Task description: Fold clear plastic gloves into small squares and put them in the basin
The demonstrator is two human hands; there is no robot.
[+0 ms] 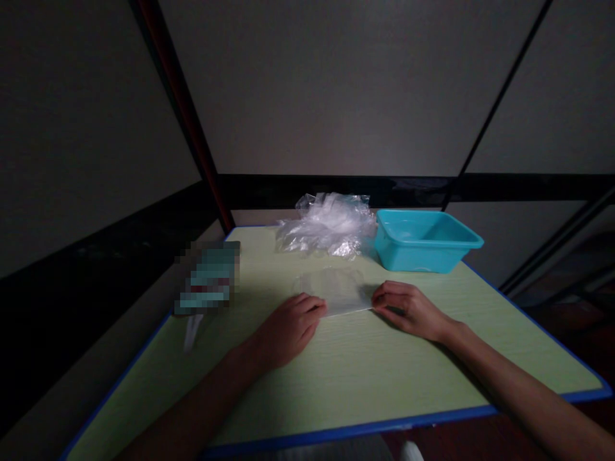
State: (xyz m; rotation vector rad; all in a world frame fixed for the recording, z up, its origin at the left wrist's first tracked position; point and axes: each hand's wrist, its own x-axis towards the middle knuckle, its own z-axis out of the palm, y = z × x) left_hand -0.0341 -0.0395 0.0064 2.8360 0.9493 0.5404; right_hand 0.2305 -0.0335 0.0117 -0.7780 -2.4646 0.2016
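A clear plastic bag lies flat on the table between my hands, its near edge stretched straight. My left hand is closed on the near left corner of the bag, with the fingers bent over it. At the near right corner, my right hand pinches the edge between thumb and fingers. Just beyond the bag sits a loose heap of crumpled clear plastic bags. To the right of the heap stands a turquoise plastic basin; its floor is mostly hidden.
The pale green table has a blue edge strip. On its left side lies a blurred-out flat item, with a narrow white strip near it. Panelled walls rise behind the table and on the left.
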